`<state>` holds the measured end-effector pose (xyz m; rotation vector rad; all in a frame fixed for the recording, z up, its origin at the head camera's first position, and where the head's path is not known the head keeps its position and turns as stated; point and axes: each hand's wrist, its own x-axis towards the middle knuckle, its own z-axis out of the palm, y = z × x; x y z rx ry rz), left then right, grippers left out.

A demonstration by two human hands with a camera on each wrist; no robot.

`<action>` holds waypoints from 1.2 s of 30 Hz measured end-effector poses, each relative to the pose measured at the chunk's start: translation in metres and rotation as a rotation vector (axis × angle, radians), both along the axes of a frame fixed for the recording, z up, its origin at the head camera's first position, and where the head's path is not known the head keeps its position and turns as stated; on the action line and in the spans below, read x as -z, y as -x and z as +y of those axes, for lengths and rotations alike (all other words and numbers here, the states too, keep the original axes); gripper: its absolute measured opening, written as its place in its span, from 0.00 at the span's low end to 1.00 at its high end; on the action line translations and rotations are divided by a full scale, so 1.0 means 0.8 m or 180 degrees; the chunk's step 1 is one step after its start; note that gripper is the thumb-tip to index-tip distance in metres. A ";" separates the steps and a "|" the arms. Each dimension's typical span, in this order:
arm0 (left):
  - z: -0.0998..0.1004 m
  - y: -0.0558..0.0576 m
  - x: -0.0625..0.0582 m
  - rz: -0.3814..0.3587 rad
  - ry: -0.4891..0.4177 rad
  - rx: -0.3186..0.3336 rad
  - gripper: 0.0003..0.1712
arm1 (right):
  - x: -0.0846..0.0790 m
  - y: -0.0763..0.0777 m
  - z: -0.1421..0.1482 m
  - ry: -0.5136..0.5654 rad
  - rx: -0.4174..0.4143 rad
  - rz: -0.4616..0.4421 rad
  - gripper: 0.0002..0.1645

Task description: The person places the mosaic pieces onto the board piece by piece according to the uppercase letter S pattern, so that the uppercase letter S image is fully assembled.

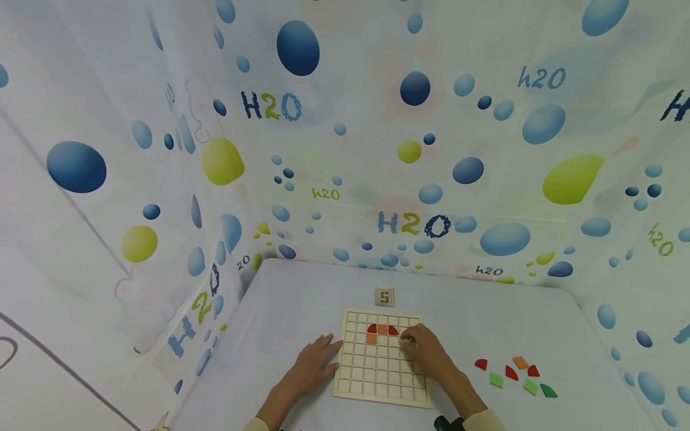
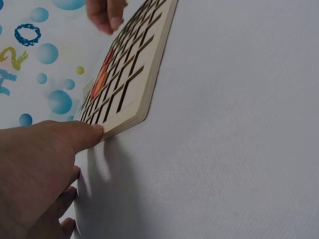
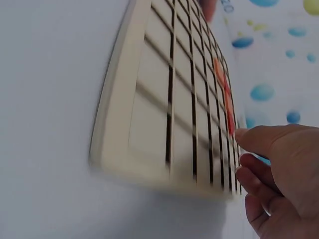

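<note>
A wooden grid board (image 1: 377,371) lies on the white table in the head view. Near its top sit two red quarter-round pieces, the right one (image 1: 393,330) and the left one (image 1: 372,328), with an orange square (image 1: 383,329) between them. A second orange square (image 1: 372,339) lies below the left one. My left hand (image 1: 315,362) rests at the board's left edge, fingers spread, and its thumb (image 2: 89,135) touches the rim. Over the upper right cells is my right hand (image 1: 423,350), fingers loosely bent beside the right red piece; nothing shows between thumb and fingertips.
Loose pieces lie right of the board: red quarter-rounds (image 1: 481,364), light green squares (image 1: 496,379), an orange square (image 1: 520,363) and a dark green piece (image 1: 548,391). A small patterned card (image 1: 384,297) stands behind the board. A black object (image 1: 448,424) shows at the near edge.
</note>
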<state>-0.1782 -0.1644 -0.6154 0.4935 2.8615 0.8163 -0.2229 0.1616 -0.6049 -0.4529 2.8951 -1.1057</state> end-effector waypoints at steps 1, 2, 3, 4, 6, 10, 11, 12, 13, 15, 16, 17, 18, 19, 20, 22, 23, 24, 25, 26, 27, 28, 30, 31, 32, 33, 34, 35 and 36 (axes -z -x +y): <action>0.000 0.000 0.000 -0.0001 -0.0005 0.0001 0.32 | 0.000 -0.001 0.012 0.0001 0.0124 -0.0048 0.04; 0.000 0.000 0.000 0.0003 0.0001 0.0005 0.32 | 0.000 -0.003 0.024 0.0007 0.0241 -0.0096 0.04; 0.000 0.000 0.000 0.0007 0.0007 0.0007 0.32 | -0.001 -0.005 0.038 0.0012 0.0341 -0.0127 0.05; -0.001 0.000 -0.001 0.0006 0.0013 0.0007 0.32 | -0.002 -0.007 0.051 0.0007 0.0432 -0.0181 0.06; -0.001 0.000 -0.001 0.0005 0.0016 0.0007 0.32 | -0.004 -0.012 0.079 -0.0092 0.0605 -0.0256 0.09; 0.000 0.000 0.001 -0.0045 0.0011 0.0017 0.32 | -0.009 -0.026 0.136 -0.0628 0.0977 -0.0453 0.20; 0.000 0.000 0.001 -0.0049 0.0007 0.0025 0.32 | -0.010 -0.029 0.149 -0.0789 0.1075 -0.0513 0.23; 0.001 0.000 0.001 -0.0048 0.0013 0.0031 0.32 | -0.011 -0.033 0.159 -0.0944 0.1159 -0.0583 0.26; 0.001 -0.001 0.002 -0.0049 0.0020 0.0033 0.32 | -0.012 -0.036 0.168 -0.1054 0.1218 -0.0650 0.28; 0.002 -0.001 0.001 -0.0026 0.0051 0.0026 0.32 | -0.013 -0.040 0.180 -0.1159 0.1285 -0.0735 0.32; 0.003 -0.001 0.001 -0.0016 0.0062 0.0012 0.32 | -0.013 -0.042 0.183 -0.1185 0.1290 -0.0749 0.31; 0.003 -0.001 0.001 -0.0015 0.0065 0.0000 0.32 | -0.013 -0.043 0.184 -0.1184 0.1285 -0.0752 0.30; 0.003 -0.002 0.000 -0.0025 0.0066 -0.0014 0.32 | -0.013 -0.044 0.185 -0.1177 0.1272 -0.0743 0.29; 0.004 -0.002 -0.001 -0.0041 0.0068 -0.0030 0.32 | -0.012 -0.044 0.184 -0.1156 0.1251 -0.0722 0.27; 0.004 -0.002 -0.002 -0.0051 0.0064 -0.0039 0.32 | -0.013 -0.044 0.183 -0.1137 0.1227 -0.0695 0.26; 0.005 -0.002 -0.003 -0.0073 0.0053 -0.0048 0.32 | -0.013 -0.044 0.180 -0.1108 0.1161 -0.0623 0.21; 0.005 -0.002 -0.005 -0.0088 0.0050 -0.0051 0.32 | -0.013 -0.043 0.179 -0.1092 0.1115 -0.0587 0.19; 0.005 -0.002 -0.005 -0.0090 0.0055 -0.0054 0.32 | -0.013 -0.043 0.177 -0.1066 0.1068 -0.0557 0.17; 0.005 -0.002 -0.005 -0.0086 0.0067 -0.0054 0.32 | -0.012 -0.041 0.176 -0.1031 0.1031 -0.0535 0.16; 0.005 -0.002 -0.006 -0.0078 0.0072 -0.0050 0.32 | -0.012 -0.040 0.174 -0.0999 0.1002 -0.0519 0.16; 0.005 -0.002 -0.006 -0.0073 0.0081 -0.0046 0.32 | -0.011 -0.039 0.174 -0.0966 0.0978 -0.0504 0.16; 0.005 -0.002 -0.006 -0.0065 0.0092 -0.0042 0.32 | -0.011 -0.038 0.173 -0.0945 0.0963 -0.0495 0.17; 0.005 -0.001 -0.006 -0.0051 0.0105 -0.0031 0.32 | -0.010 -0.037 0.172 -0.0881 0.0959 -0.0500 0.17; 0.005 -0.001 -0.006 -0.0046 0.0108 -0.0026 0.32 | -0.010 -0.036 0.172 -0.0848 0.0964 -0.0517 0.17; 0.005 -0.001 -0.005 -0.0040 0.0108 -0.0022 0.32 | -0.010 -0.036 0.172 -0.0832 0.0959 -0.0520 0.17; 0.005 -0.001 -0.005 -0.0036 0.0108 -0.0019 0.32 | -0.010 -0.035 0.173 -0.0824 0.0947 -0.0522 0.17; 0.005 -0.001 -0.005 -0.0033 0.0107 -0.0017 0.32 | -0.010 -0.035 0.173 -0.0827 0.0939 -0.0522 0.17; 0.004 -0.001 -0.005 -0.0032 0.0103 -0.0013 0.32 | -0.009 -0.034 0.174 -0.0824 0.0924 -0.0513 0.16; 0.004 0.000 -0.005 -0.0034 0.0099 -0.0011 0.32 | -0.009 -0.033 0.175 -0.0820 0.0910 -0.0504 0.16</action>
